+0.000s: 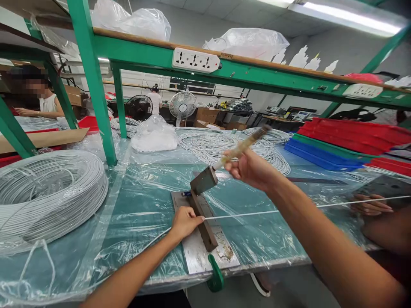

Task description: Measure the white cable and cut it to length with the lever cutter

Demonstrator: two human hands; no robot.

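My left hand (186, 222) pinches a thin white cable (240, 215) at the dark metal bar of a cutter (205, 233). The cable runs right from my fingers toward another person's hand, and its other part trails down-left under my forearm. My right hand (245, 169) is closed round the taped handle (245, 143) of the cutter's lever, which is raised, with its metal block (204, 180) above the bar's far end. The cutter stands on a metal plate (195, 256) at the table's front edge.
A green clamp (215, 273) grips the front edge. Large cable coil (64, 196) at left; looser coils (205, 143) behind. Red and blue trays (321, 154) sit back right. A person's hand (372, 204) is at right. Green shelf frame (138, 53) spans above.
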